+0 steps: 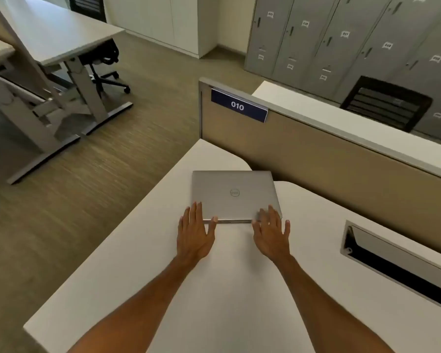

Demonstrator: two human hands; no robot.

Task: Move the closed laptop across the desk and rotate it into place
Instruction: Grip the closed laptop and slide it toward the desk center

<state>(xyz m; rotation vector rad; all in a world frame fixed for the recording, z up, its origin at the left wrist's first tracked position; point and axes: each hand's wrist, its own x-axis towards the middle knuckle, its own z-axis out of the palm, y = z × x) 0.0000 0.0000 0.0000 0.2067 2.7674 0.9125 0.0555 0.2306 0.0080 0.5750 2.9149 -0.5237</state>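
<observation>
- Head view: the closed laptop (233, 193) lies flat on the white desk (143, 263), lid up with the round logo showing, near the desk's far end and just beside the tan partition (329, 159).
- Relative to the laptop, the left hand (194, 233) sits at the near-left corner, fingers spread and resting on the lid, thumb against the front edge; its grip is apart, flat and not clamped on anything.
- The right hand (271, 234) is at the laptop's near-right corner, fingers likewise splayed over the lid and front edge; its grip is apart too.
- Both palms lie on the desk side of the laptop, one per corner, probably so the machine can be slid and turned evenly without lifting it.
- The cable slot (392, 261) is cut into the desk to the right of the laptop, well apart from it.
- The blue "010" sign (238, 106) hangs on the partition beyond the laptop.
- As a judgement, the move looks barely begun: the laptop sits askew to the desk edges.
</observation>
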